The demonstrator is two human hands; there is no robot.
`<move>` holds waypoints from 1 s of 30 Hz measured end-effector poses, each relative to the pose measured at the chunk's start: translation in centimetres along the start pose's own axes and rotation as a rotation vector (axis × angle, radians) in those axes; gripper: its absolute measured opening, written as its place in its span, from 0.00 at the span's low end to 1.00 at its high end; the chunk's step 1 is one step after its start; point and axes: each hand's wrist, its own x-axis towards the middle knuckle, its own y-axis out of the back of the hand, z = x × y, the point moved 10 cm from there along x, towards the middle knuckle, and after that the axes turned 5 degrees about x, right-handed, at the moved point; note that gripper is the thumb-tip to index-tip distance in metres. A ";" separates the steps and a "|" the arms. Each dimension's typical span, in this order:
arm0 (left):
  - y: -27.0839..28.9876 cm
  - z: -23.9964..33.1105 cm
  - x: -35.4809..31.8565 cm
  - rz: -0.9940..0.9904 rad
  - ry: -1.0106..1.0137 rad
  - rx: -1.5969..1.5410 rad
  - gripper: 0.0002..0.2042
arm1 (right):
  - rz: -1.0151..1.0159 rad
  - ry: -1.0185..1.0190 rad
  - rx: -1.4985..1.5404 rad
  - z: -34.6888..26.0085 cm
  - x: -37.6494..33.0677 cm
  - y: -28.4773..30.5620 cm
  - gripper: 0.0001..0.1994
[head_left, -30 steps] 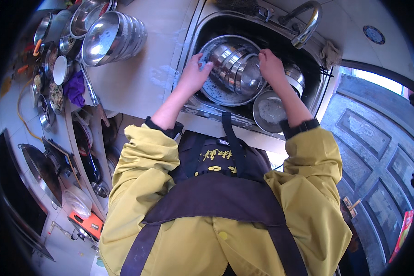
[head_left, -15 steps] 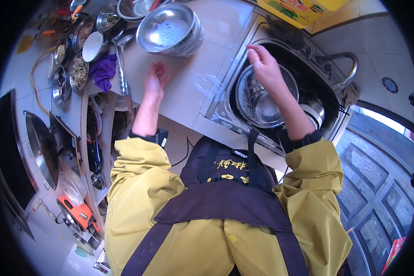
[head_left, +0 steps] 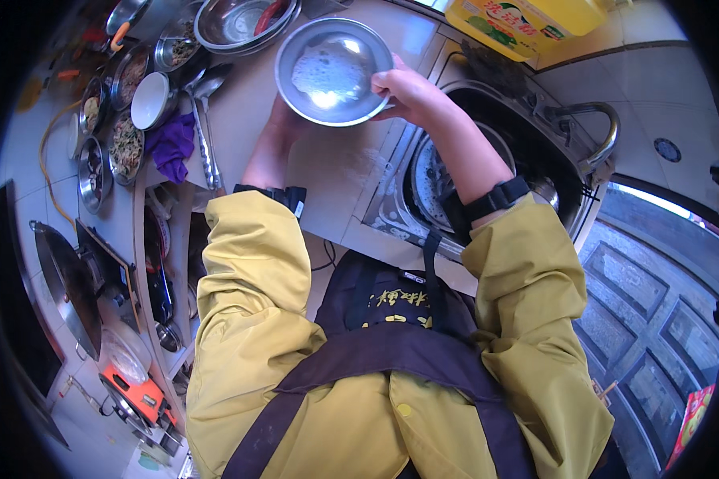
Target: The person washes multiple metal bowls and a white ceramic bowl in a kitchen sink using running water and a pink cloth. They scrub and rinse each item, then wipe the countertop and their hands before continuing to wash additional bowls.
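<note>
The left hand (head_left: pixel 286 126) is partly hidden behind the steel bowl (head_left: pixel 315 80); I cannot tell its fingers' state. The right hand (head_left: pixel 408 89) pinches the bowl's right rim in its fingers, over the counter (head_left: pixel 321 185). Farther off is a yellow jug (head_left: pixel 513 32).

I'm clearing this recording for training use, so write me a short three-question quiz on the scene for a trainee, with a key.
1. Which hand has its thumb over the rim of the raised metal bowl?
2. What colour is the big plastic container beyond the sink?
a) blue
b) yellow
c) green
3. True or false: the purple cloth lies inside the sink.

Key:
1. The right hand.
2. b
3. False; the purple cloth is left of the metal bowl, well away from the sink.
</note>
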 end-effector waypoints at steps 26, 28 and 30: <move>-34.2 -11.5 2.7 -0.081 -0.332 1.128 0.30 | 0.355 0.069 0.483 14.5 -18.8 32.4 0.23; -34.4 -13.6 2.9 -0.092 -0.249 1.146 0.31 | 0.329 0.096 0.476 15.5 -18.6 33.6 0.20; -34.9 -14.9 3.1 -0.102 -0.214 1.206 0.31 | 0.314 0.078 0.412 16.3 -18.3 34.9 0.21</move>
